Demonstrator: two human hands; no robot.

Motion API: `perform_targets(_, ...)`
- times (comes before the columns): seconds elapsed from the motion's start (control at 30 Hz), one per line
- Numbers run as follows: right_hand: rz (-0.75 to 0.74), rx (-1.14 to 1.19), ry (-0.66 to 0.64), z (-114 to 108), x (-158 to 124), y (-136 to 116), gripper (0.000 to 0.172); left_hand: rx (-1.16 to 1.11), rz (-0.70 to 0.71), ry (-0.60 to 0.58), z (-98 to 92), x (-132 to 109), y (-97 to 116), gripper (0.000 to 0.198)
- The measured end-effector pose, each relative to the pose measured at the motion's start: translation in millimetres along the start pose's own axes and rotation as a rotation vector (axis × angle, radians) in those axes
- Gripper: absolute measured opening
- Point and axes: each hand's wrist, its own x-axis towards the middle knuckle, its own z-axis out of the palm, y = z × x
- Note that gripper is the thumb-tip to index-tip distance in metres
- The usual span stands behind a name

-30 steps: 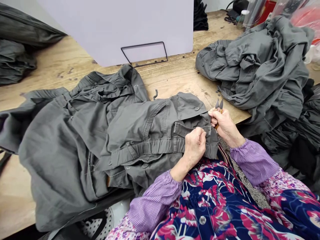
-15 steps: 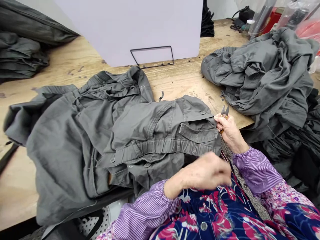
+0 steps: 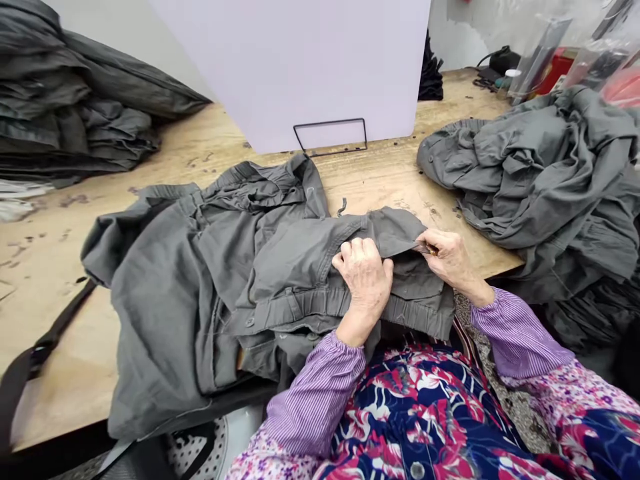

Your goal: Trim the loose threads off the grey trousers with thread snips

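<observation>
Grey trousers lie spread at the table's front edge, with their elastic waistband towards me. My left hand is closed on the cloth beside the pocket flap, its fingers curled over the fabric. My right hand holds small thread snips at the flap's right edge. Their blades point left along the cloth, and most of the handle is hidden in the fingers. Below the flap, part of the pocket shows.
More grey garments are heaped on the right and stacked at the back left. A white board stands behind the trousers on the wooden table. At the left, a black strap crosses the tabletop.
My left hand has moved up and left from in front of my body onto the trousers. The snips in my right hand have turned from pointing up to pointing left. The view has shifted left.
</observation>
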Motion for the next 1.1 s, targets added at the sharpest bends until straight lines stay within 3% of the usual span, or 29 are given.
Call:
perform_targets(0.13,-0.029,0.003,0.05,-6.1,-6.1,-0.8,0.017,-0.121,0.041,-0.004,0.9,-11.6,-13.0,0.01)
perform_targets(0.23,-0.052,0.041,-0.056,-5.9,-20.7,1.8,0.019,-0.299,0.144,-0.079,-11.2,-10.5,-25.1,0.019)
perform_targets(0.3,-0.063,0.081,-0.131,-1.7,-31.4,4.9,0.02,-0.352,0.19,-0.055,-20.8,1.7,-29.6,0.019)
perform_targets(0.4,-0.07,0.111,-0.165,6.3,-41.7,8.5,0.017,-0.252,0.29,-0.016,-21.9,36.3,-26.6,0.016)
perform_targets(0.53,-0.053,0.113,-0.153,12.3,-42.1,9.2,0.013,-0.334,0.379,-0.283,13.0,83.6,-13.9,0.02)
perform_targets(0.63,-0.007,0.135,-0.132,14.2,-39.2,11.2,0.013,-0.427,0.374,-0.337,44.5,99.8,-9.9,0.02)
perform_targets(0.73,0.088,0.174,-0.098,15.9,-38.1,15.6,0.019,-0.516,0.315,-0.331,54.0,103.1,-15.2,0.016)
perform_targets(0.8,0.159,0.217,-0.085,16.7,-38.2,18.3,0.023,-0.58,0.259,-0.312,42.6,101.9,-23.1,0.014)
perform_targets(0.87,0.226,0.264,-0.085,17.2,-38.2,20.5,0.024,-0.76,0.168,-0.264,19.3,96.0,-31.2,0.013)
perform_targets(0.93,0.301,0.315,-0.094,17.8,-37.2,22.8,0.025,-1.14,0.026,-0.157,-9.6,81.4,-34.4,0.008)
perform_targets(1.0,0.378,0.371,-0.117,18.9,-34.5,26.1,0.024,-1.341,-0.006,-0.079,-34.5,54.9,-27.5,0.006)
perform_targets(1.07,0.438,0.423,-0.134,20.3,-29.4,30.0,0.023,-1.367,0.081,-0.196,-47.8,17.1,-9.7,0.008)
perform_targets(1.1,0.459,0.444,-0.131,20.7,-26.0,31.9,0.021,-1.354,0.168,-0.341,-49.4,-4.1,2.0,0.01)
